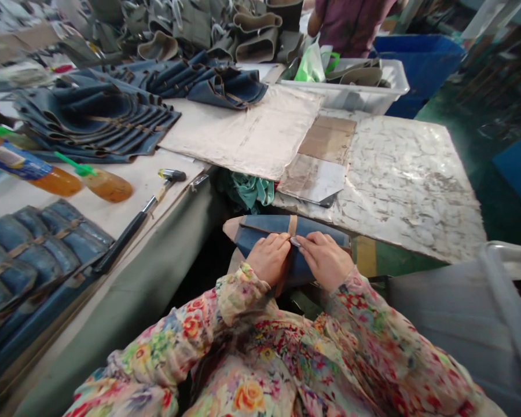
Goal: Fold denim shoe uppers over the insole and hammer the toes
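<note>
In front of my body lies a blue leather-like piece (pixel 301 267) with a tan strap (pixel 292 225) across its middle. My left hand (pixel 269 256) is closed at the strap, its fingertips pinching the strap's edge against the blue piece. From the other side my right hand (pixel 326 259) comes in, thumb and fingers closed around a small shiny metal piece (pixel 294 241). The tip of that metal piece meets the strap beside my left fingertips. What kind of tool it is, I cannot make out. My hands cover part of the blue piece.
A hammer (pixel 141 214) lies along the left table's edge, near bottles of amber liquid (pixel 108 185). Stacked blue pieces (pixel 99 119) sit behind. Cardboard (pixel 315 159) rests on the worn right-hand board (pixel 410 179). A grey bin (pixel 443 313) stands at right; a person (pixel 351 23) is beyond.
</note>
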`<state>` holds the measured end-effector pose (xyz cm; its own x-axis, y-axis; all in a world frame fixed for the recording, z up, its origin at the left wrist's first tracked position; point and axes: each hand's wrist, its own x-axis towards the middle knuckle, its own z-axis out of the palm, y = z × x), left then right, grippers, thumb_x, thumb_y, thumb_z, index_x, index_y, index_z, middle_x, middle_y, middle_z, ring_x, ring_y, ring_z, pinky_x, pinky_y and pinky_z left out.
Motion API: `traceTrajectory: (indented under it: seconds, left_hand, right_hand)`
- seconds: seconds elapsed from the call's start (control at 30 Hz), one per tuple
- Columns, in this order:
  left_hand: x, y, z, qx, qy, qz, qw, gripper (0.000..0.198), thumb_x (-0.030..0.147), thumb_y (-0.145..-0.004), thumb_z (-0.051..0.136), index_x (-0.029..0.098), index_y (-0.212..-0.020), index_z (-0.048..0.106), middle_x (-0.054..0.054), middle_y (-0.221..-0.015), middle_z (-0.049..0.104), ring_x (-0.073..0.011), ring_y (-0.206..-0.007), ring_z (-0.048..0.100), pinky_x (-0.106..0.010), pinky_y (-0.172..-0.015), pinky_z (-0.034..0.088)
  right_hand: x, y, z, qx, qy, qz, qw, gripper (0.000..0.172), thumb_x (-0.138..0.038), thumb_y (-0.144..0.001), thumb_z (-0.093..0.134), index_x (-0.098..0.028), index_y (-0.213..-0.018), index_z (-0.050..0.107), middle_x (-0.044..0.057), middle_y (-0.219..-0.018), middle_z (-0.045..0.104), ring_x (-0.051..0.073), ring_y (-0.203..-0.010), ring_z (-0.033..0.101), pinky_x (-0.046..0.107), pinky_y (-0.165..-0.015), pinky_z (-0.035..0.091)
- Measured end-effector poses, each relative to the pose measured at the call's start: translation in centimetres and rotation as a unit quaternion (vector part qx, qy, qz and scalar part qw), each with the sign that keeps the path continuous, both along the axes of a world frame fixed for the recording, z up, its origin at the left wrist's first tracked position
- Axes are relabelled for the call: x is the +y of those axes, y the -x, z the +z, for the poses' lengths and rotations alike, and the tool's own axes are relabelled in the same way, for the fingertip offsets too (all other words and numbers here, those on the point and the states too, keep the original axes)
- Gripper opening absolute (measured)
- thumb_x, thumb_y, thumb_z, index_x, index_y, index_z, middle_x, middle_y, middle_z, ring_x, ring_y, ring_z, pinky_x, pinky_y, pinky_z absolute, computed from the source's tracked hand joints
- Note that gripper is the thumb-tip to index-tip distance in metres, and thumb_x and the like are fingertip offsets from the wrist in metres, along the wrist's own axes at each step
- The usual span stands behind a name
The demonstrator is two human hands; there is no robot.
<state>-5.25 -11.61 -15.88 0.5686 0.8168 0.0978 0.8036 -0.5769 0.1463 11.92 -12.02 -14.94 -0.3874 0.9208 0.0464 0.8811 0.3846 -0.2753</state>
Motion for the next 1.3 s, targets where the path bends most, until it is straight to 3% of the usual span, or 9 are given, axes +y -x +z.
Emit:
traceTrajectory:
  seconds: [0.2,0.67,0.9,1.3]
  left_hand:
    - [0.2,0.0,-0.1,-0.027,-0.002,-0.002,1.000,0.025,0.020,-0.087,0.038,0.013,-0.106,0.053,-0.009,-0.120,0.053,-0.0188,-0.106,0.047,-0.033,-0.086,0.044]
    - [-0.4,1.7,0.3,-0.063,-0.018,0.025,0.998,0.032,0.019,-0.087,0.040,0.016,-0.116,0.055,-0.004,-0.121,0.056,-0.0183,-0.105,0.049,-0.032,-0.093,0.041]
    - [-0.5,2.1,-0.2,-0.054,-0.038,0.041,0.997,0.032,0.019,-0.088,0.040,0.016,-0.115,0.055,-0.005,-0.120,0.057,-0.0173,-0.103,0.049,-0.032,-0.089,0.043]
    - [-0.6,4.1,-0.9,-0.067,-0.054,0.043,0.995,0.036,0.018,-0.086,0.041,0.014,-0.119,0.052,-0.007,-0.122,0.055,-0.0191,-0.103,0.048,-0.034,-0.089,0.043]
  right_hand:
    - [0.8,0.3,0.1,-0.040,-0.012,0.005,0.999,0.035,-0.029,-0.091,0.033,-0.022,-0.116,0.056,0.010,-0.104,0.053,0.021,-0.088,0.046,0.031,-0.074,0.044]
    - [-1.1,-4.3,0.5,-0.010,-0.021,0.035,0.999,0.033,-0.023,-0.087,0.039,-0.016,-0.111,0.060,0.009,-0.108,0.056,0.022,-0.098,0.046,0.037,-0.090,0.042]
    - [0.5,-1.4,0.7,0.060,-0.059,0.093,0.992,0.033,-0.022,-0.088,0.039,-0.018,-0.115,0.058,0.006,-0.113,0.057,0.019,-0.100,0.048,0.035,-0.092,0.042]
    - [2.6,2.5,-0.1,-0.011,-0.061,0.138,0.989,0.031,-0.023,-0.089,0.040,-0.019,-0.111,0.061,0.005,-0.114,0.059,0.021,-0.101,0.049,0.032,-0.085,0.047]
